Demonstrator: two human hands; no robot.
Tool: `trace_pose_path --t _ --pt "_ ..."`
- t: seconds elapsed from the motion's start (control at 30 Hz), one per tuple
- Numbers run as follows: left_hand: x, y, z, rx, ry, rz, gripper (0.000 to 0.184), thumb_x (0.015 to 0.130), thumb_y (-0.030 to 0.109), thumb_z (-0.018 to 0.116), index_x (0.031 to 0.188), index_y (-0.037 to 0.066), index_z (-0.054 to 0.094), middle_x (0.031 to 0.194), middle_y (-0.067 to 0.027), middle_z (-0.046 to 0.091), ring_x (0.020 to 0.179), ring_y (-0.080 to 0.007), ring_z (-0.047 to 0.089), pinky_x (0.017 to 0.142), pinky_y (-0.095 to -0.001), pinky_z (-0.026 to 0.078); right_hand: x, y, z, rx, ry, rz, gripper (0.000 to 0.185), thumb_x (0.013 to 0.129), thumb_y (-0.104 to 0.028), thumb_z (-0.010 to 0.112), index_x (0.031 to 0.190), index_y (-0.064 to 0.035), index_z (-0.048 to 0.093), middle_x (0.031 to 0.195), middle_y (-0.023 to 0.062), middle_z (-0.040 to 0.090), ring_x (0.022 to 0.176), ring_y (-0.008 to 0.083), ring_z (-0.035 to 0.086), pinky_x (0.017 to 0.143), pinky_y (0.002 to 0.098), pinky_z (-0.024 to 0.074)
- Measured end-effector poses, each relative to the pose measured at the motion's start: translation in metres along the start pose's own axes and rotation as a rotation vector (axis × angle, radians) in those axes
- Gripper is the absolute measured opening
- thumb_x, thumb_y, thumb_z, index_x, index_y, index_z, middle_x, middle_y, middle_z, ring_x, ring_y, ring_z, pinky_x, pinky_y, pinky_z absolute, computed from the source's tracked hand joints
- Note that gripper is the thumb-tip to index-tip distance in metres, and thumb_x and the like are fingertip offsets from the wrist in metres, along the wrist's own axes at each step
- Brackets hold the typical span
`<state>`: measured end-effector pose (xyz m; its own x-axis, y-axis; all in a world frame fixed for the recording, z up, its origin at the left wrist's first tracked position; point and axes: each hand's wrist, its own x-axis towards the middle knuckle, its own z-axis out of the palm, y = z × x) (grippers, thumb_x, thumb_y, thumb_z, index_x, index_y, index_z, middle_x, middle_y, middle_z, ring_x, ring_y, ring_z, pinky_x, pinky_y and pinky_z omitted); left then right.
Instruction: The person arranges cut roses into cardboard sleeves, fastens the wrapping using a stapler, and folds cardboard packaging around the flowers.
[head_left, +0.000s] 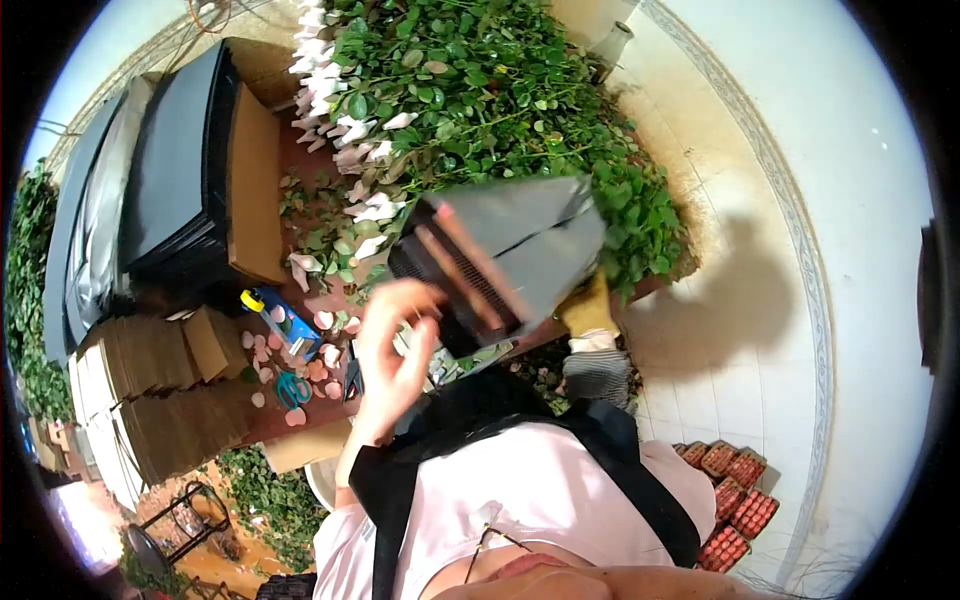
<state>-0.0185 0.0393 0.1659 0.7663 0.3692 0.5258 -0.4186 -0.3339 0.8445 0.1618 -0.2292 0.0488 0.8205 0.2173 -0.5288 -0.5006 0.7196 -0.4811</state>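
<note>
A grey wrapped bundle (530, 225) with a dark ridged end and brown and pinkish bands is tilted in front of me, blurred by motion. My right hand (588, 308), in a yellowish glove with a striped cuff, grips its lower right side; the fingertips are partly hidden. My bare left hand (395, 335) is beside the dark end, thumb and fingers apart and slightly smeared. Whether its fingertips touch the bundle is unclear. Behind lies a large heap of leafy rose stems (480, 90), with pale wrapped heads (355, 130) along its left edge.
Teal scissors (292, 390), a blue box (285, 322) and scattered pink petals lie on the table to the left. Stacked dark sheets (175, 170) and cardboard pieces (160, 375) stand farther left. A tiled wall (720, 330) bounds the right. Red crates (745, 510) sit at lower right.
</note>
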Motion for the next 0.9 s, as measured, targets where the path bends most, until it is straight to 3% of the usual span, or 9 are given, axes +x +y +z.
trace_pose_path --t 0.07,0.2,0.23,0.27,0.4,0.6,0.67,0.77,0.9 --pt "0.008 -0.017 0.002 0.168 0.166 0.015 0.056 0.085 0.005 0.065 0.137 0.001 0.045 0.137 -0.0197 0.044 0.115 -0.0315 0.051 0.103 -0.043 0.039 -0.03 -0.029 0.031 0.005 -0.145 -0.024 0.06 0.096 -0.048 0.048 0.142 -0.0095 0.045 0.142 0.0153 0.049 0.131 0.0287 0.046 0.115 0.0482 0.0324" --pt "0.026 -0.008 0.028 -0.565 -0.201 -0.313 0.08 0.095 0.014 0.06 0.155 0.004 0.008 0.153 -0.0202 0.029 0.13 -0.0302 0.045 0.103 -0.0419 0.044 -0.071 -0.053 0.07 -0.033 -0.381 -0.122 0.058 0.097 -0.046 0.048 0.142 -0.0093 0.045 0.142 0.0154 0.049 0.131 0.0288 0.046 0.115 0.0478 0.033" --pt "0.028 -0.003 0.037 -0.603 -0.295 -0.262 0.076 0.1 0.016 0.053 0.157 0.004 0.004 0.156 -0.0198 0.028 0.14 -0.0293 0.035 0.115 -0.0407 0.028 -0.076 -0.056 0.076 -0.035 -0.417 -0.146 0.058 0.097 -0.045 0.048 0.142 -0.0092 0.045 0.142 0.0154 0.049 0.131 0.0288 0.046 0.114 0.0477 0.0331" --pt "0.027 0.001 0.048 -0.609 -0.294 -0.317 0.077 0.1 0.013 0.053 0.157 0.005 0.002 0.154 -0.0201 0.03 0.139 -0.0274 0.036 0.114 -0.0382 0.029 -0.082 -0.057 0.08 -0.037 -0.456 -0.169 0.058 0.097 -0.045 0.048 0.142 -0.0091 0.045 0.142 0.0155 0.048 0.131 0.0288 0.047 0.114 0.0476 0.0333" --pt "0.03 0.008 0.061 -0.702 -0.213 -0.2 0.076 0.098 0.004 0.05 0.157 0.006 0.001 0.152 -0.018 0.032 0.137 -0.025 0.038 0.112 -0.0365 0.031 -0.093 -0.054 0.095 -0.088 -0.527 -0.238 0.057 0.097 -0.043 0.048 0.142 -0.0089 0.044 0.142 0.0156 0.048 0.131 0.0288 0.047 0.114 0.0471 0.0339" --pt "0.002 -0.024 0.029 -0.743 -0.278 -0.173 0.084 0.096 0.01 0.055 0.157 0.004 -0.003 0.161 -0.0157 0.015 0.148 -0.0259 0.017 0.118 -0.0388 0.015 -0.103 -0.042 0.113 -0.262 -0.565 -0.287 0.055 0.097 -0.039 0.048 0.142 -0.0085 0.044 0.142 0.0157 0.048 0.13 0.0289 0.047 0.113 0.0464 0.0348" --pt "-0.02 -0.04 0.028 -0.73 -0.235 -0.127 0.079 0.097 0.007 0.053 0.157 0.005 0.001 0.158 -0.016 0.023 0.145 -0.0253 0.023 0.118 -0.04 0.017 -0.105 -0.035 0.119 -0.329 -0.583 -0.29 0.054 0.098 -0.038 0.048 0.143 -0.0084 0.044 0.142 0.0157 0.048 0.13 0.0289 0.047 0.113 0.0462 0.0351" --pt "-0.062 -0.07 0.035 -0.591 -0.188 -0.333 0.071 0.098 0.004 0.054 0.155 0.006 0.012 0.156 -0.0167 0.028 0.142 -0.0265 0.033 0.113 -0.0399 0.031 -0.101 -0.022 0.126 -0.44 -0.61 -0.261 0.053 0.098 -0.037 0.048 0.143 -0.0082 0.043 0.143 0.0158 0.048 0.13 0.0289 0.048 0.113 0.0459 0.0355" --pt "-0.088 -0.063 0.022 -0.316 0.165 -0.386 0.05 0.099 0.007 0.052 0.145 0.003 0.033 0.136 -0.0147 0.053 0.126 -0.0246 0.053 0.103 -0.0392 0.043 -0.092 0.003 0.127 -0.625 -0.672 -0.173 0.052 0.098 -0.035 0.048 0.143 -0.008 0.043 0.143 0.0159 0.048 0.13 0.029 0.048 0.112 0.0454 0.0361"
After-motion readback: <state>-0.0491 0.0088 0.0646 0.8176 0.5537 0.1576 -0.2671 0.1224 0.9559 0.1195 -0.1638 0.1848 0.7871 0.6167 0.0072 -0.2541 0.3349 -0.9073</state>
